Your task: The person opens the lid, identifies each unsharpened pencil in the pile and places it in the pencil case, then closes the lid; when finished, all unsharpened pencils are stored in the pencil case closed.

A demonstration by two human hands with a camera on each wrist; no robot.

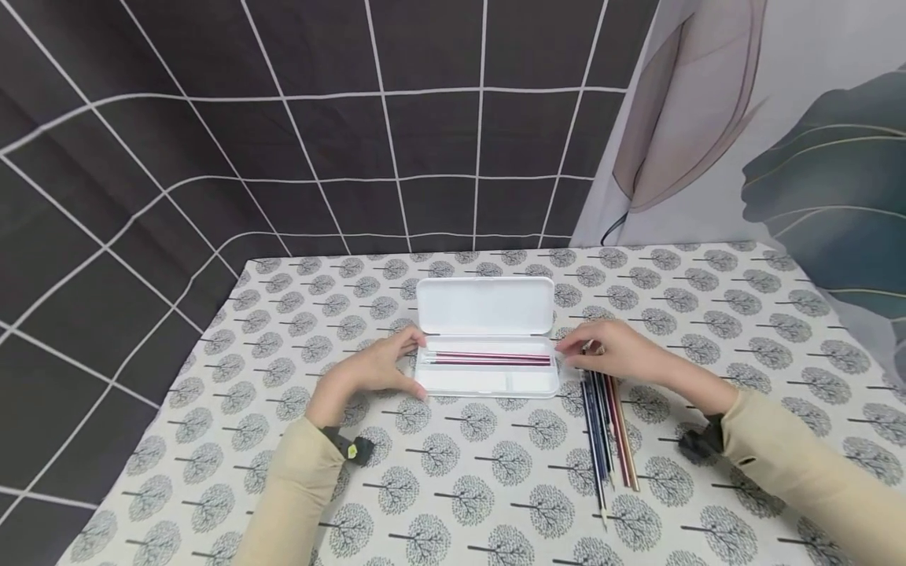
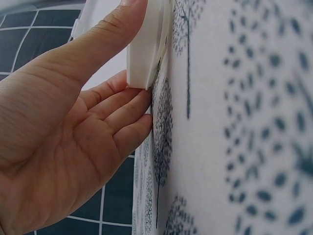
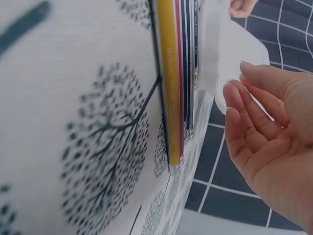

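A white pencil case (image 1: 520, 384) lies on the cloth with its lid (image 1: 485, 306) raised at the back. Inside its long compartment are a few dark red and magenta pencils (image 1: 488, 359). My left hand (image 1: 378, 363) grips the left end of the case, thumb at the front corner and fingers at the rear; the left wrist view shows those fingers (image 2: 124, 110) against the case's end. Just off the right end, my right hand (image 1: 616, 350) hovers with loosely bent fingers (image 3: 252, 115) and nothing between them. Below it lies a bunch of pencils (image 1: 609, 432), blue, black, red and gold, their far ends partly covered.
The table carries a white cloth (image 1: 460, 503) printed with grey trees. Behind it hangs a dark curtain (image 1: 432, 134) with white grid lines, and a pale leaf-patterned curtain (image 1: 708, 157) hangs at the right. Each wrist wears a dark strap (image 1: 708, 442).
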